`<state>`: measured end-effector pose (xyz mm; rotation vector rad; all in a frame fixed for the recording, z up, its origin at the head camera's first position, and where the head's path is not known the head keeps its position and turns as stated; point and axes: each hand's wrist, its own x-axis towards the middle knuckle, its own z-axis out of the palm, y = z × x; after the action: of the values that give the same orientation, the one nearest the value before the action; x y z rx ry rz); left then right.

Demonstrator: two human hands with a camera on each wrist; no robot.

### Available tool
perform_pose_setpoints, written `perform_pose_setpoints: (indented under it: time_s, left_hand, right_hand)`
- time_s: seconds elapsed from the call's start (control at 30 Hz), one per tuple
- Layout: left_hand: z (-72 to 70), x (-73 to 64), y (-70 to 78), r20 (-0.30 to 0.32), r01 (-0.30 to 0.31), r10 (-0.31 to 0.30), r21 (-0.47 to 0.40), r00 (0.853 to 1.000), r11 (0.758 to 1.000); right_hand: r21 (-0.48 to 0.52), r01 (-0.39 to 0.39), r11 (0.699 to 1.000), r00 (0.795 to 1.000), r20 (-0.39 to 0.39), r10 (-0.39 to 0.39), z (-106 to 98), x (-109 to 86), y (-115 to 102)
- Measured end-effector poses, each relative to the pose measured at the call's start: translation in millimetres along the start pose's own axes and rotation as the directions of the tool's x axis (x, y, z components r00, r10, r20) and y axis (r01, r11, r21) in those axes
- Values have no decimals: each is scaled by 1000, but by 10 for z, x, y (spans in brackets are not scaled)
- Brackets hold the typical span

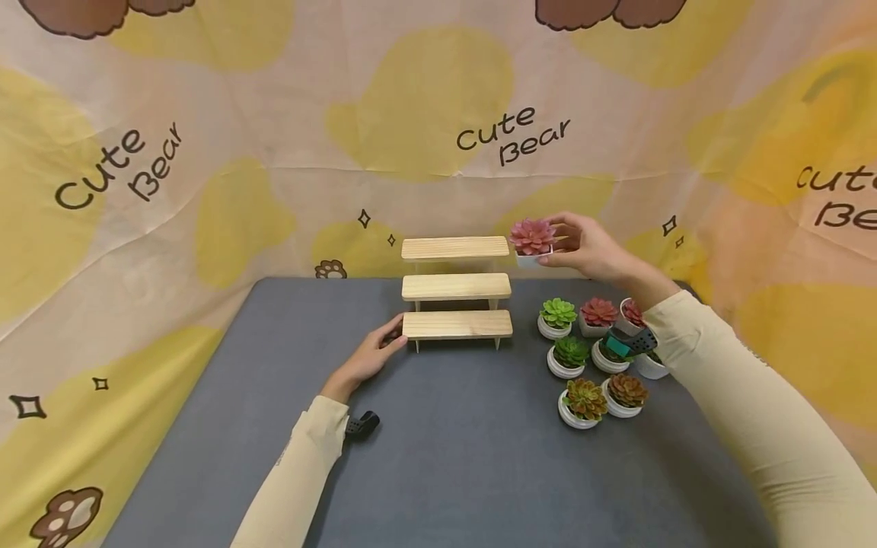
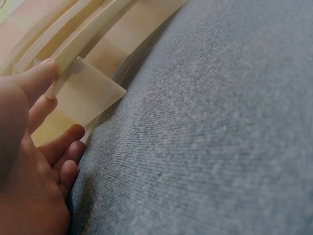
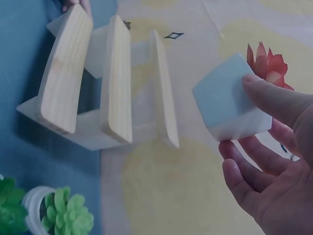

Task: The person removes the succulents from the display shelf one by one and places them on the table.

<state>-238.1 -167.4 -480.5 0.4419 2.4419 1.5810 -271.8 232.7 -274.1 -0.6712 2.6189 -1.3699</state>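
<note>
A pink succulent (image 1: 532, 237) in a square white pot (image 3: 229, 100) is held up in my right hand (image 1: 582, 247), thumb on one side and fingers on the other. It is just right of the top step of a three-step wooden stand (image 1: 457, 324). At the left end of the lowest step, my left hand (image 1: 370, 354) pinches the plank's corner between thumb and index finger. The left wrist view shows its other fingers (image 2: 63, 144) loosely bent beside the pale leg plate (image 2: 90, 88).
Several potted succulents stand grouped on the right of the grey table (image 1: 438, 457). They include a bright green one (image 1: 558, 313), a dark red one (image 1: 599, 312) and a brownish one (image 1: 626, 389). My right forearm hangs over part of this group. A printed cloth (image 1: 425, 99) rises behind.
</note>
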Motion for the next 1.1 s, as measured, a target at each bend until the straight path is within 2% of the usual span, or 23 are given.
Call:
perform_pose_setpoints:
  time_s: [0.13,0.37,0.5,0.63,0.83,0.93,1.1]
  left_hand:
    - [8,-7,-19,-10,6,-6,1,1000,1000]
    - [18,20,-6,-13,-2,2,-5,1000,1000]
    - [8,12,-14,-16,-7,7,-31,1000,999]
    - [6,8,-54,-17,3,-3,-33,1000,999]
    - [17,34,-42,1,-12,12,-46,1000,999]
    - [17,12,-34,1,-7,7,-41,1000,999]
    - [38,-26,-13,2,-6,6,-25,1000,1000]
  right_hand:
    - [-20,11,1000,1000,-10,-11,-86,-203,94]
    - [36,38,999,999,-14,-38,-200,-554,276]
    - [-5,10,1000,1000,-4,-10,-256,-717,401]
    - [-8,37,999,999,2,-37,-311,-900,548]
    - [82,121,989,992,13,-123,-403,-1233,829]
    - [174,140,975,988,48,-150,-398,-1404,985]
    - [302,97,948,984,111,-137,-348,-1721,1234]
